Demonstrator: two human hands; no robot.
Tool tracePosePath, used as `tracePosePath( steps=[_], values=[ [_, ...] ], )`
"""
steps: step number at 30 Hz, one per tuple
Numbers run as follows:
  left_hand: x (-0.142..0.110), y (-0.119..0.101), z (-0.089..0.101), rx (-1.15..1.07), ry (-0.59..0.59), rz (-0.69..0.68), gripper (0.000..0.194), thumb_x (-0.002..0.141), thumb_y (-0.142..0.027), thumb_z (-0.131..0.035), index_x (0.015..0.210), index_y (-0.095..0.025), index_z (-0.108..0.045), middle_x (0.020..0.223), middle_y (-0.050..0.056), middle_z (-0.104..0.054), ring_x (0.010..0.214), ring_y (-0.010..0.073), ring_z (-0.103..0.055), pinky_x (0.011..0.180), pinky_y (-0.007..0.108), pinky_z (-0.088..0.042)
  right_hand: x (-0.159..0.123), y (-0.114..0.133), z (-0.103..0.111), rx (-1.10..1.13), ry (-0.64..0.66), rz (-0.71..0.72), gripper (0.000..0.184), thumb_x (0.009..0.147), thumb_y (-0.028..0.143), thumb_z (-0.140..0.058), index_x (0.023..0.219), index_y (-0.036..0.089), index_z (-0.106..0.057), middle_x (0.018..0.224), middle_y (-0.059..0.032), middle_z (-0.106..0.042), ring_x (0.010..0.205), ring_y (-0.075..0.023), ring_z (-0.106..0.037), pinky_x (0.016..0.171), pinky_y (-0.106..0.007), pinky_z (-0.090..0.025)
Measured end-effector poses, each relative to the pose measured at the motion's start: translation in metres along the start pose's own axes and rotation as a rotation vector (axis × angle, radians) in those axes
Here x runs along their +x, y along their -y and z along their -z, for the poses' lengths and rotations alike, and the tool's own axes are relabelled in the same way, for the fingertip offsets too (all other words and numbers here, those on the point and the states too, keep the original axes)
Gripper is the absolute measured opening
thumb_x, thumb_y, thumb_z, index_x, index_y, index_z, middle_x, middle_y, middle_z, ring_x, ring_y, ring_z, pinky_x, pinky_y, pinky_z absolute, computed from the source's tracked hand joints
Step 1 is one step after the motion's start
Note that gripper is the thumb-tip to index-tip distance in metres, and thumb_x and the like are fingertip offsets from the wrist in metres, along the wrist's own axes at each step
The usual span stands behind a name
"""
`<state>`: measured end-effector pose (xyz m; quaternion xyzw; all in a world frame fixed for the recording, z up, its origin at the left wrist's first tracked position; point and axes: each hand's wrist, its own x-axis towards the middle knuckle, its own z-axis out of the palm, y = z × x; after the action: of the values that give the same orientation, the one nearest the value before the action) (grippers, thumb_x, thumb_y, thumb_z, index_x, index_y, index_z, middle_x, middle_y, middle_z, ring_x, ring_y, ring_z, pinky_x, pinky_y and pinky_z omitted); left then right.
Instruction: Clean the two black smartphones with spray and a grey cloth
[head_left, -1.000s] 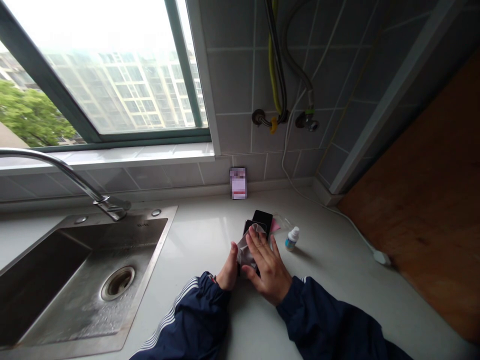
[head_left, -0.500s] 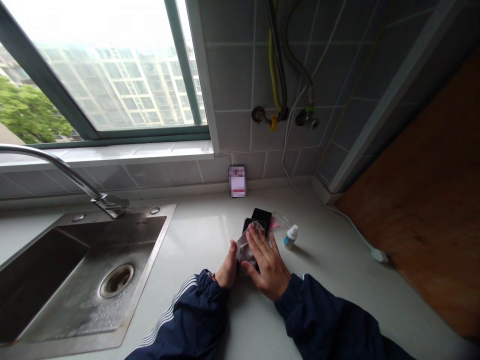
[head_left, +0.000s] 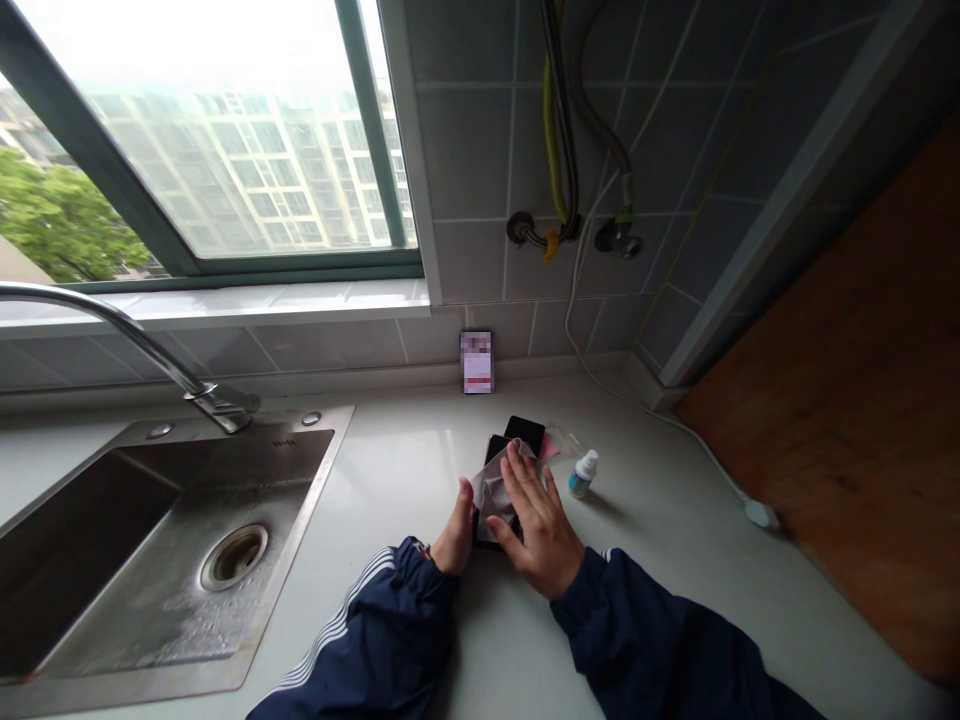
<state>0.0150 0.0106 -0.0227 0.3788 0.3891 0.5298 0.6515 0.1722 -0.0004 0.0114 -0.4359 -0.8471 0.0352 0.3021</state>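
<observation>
A black phone (head_left: 501, 448) lies flat on the white counter (head_left: 420, 470), with a second black phone-like slab (head_left: 526, 432) just behind it. My right hand (head_left: 538, 522) lies flat, fingers stretched, pressing a pale grey cloth (head_left: 495, 492) onto the phone's face. My left hand (head_left: 454, 540) grips the phone's near left edge, thumb up along its side. Both arms wear dark blue sleeves with white stripes.
A small white dropper bottle with a blue label (head_left: 582, 473) stands right of the phones, beside a clear and pink wrapper (head_left: 556, 443). A steel sink (head_left: 172, 560) with a tap (head_left: 135, 340) fills the left. A small card (head_left: 477, 361) leans on the tiles. A white cable (head_left: 690, 435) runs right.
My right hand has slid the cloth a little farther up the phone, away from me. The left hand has stayed at the phone's edge.
</observation>
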Motion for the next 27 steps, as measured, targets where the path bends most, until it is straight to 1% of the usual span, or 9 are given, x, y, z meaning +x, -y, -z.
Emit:
tracePosePath(
  steps=[6,8,11,13,16,21,27],
  values=[
    [-0.002,-0.006,-0.005,-0.042,-0.024,-0.018,0.077,0.089,-0.076,-0.04,0.13,-0.017,-0.067,0.146,0.009,-0.056,0.15,0.0286,-0.026,0.127,0.043,0.0,0.0,-0.002,0.0,-0.011,-0.004,-0.004,0.076,0.102,0.038,-0.044,0.161,0.016,-0.002,0.164,-0.0164,-0.017,0.152,-0.0335,-0.021,0.118,-0.063,-0.026],
    [-0.003,-0.01,-0.007,-0.081,0.017,-0.029,0.079,0.089,-0.076,-0.039,0.132,-0.015,-0.066,0.144,0.011,-0.057,0.149,0.0305,-0.028,0.127,0.044,-0.005,-0.001,-0.003,-0.001,0.0,-0.01,0.008,0.075,0.102,0.036,-0.044,0.161,0.016,-0.004,0.164,-0.0165,-0.017,0.151,-0.033,-0.021,0.118,-0.062,-0.027],
    [-0.003,-0.016,-0.01,-0.175,0.095,-0.036,0.081,0.089,-0.077,-0.038,0.137,-0.016,-0.062,0.144,0.012,-0.058,0.147,0.0333,-0.032,0.125,0.048,-0.016,-0.002,-0.003,-0.004,0.02,0.003,0.046,0.072,0.101,0.031,-0.045,0.161,0.016,-0.007,0.164,-0.0162,-0.02,0.151,-0.0315,-0.022,0.118,-0.062,-0.028],
    [-0.003,-0.018,-0.011,-0.225,0.111,-0.032,0.08,0.088,-0.077,-0.04,0.136,-0.017,-0.061,0.144,0.012,-0.058,0.146,0.0342,-0.034,0.124,0.05,-0.02,-0.002,-0.003,-0.004,0.029,0.02,0.064,0.073,0.101,0.03,-0.046,0.161,0.016,-0.008,0.164,-0.0164,-0.02,0.151,-0.0312,-0.023,0.117,-0.062,-0.028],
    [-0.003,-0.018,-0.012,-0.25,0.1,-0.029,0.078,0.087,-0.077,-0.043,0.135,-0.018,-0.063,0.145,0.011,-0.057,0.146,0.0347,-0.035,0.123,0.05,-0.022,-0.002,-0.002,-0.004,0.037,0.044,0.074,0.075,0.099,0.03,-0.049,0.161,0.015,-0.009,0.164,-0.0169,-0.018,0.151,-0.0321,-0.022,0.117,-0.064,-0.027],
    [-0.003,-0.016,-0.012,-0.277,0.044,-0.019,0.078,0.086,-0.077,-0.043,0.136,-0.02,-0.06,0.148,0.011,-0.055,0.146,0.0344,-0.034,0.122,0.05,-0.026,-0.003,0.003,-0.001,0.028,0.106,0.088,0.077,0.096,0.03,-0.052,0.161,0.013,-0.012,0.164,-0.0169,-0.017,0.152,-0.0324,-0.021,0.117,-0.064,-0.027],
    [-0.002,-0.015,-0.007,-0.423,-0.019,0.034,0.085,0.081,-0.077,-0.054,0.142,-0.018,-0.053,0.143,0.015,-0.057,0.141,0.0377,-0.043,0.117,0.052,-0.034,-0.004,0.011,0.003,0.009,0.201,0.101,0.077,0.093,0.032,-0.056,0.159,0.012,-0.021,0.164,-0.0149,-0.016,0.152,-0.0342,-0.021,0.117,-0.066,-0.026]
  ],
)
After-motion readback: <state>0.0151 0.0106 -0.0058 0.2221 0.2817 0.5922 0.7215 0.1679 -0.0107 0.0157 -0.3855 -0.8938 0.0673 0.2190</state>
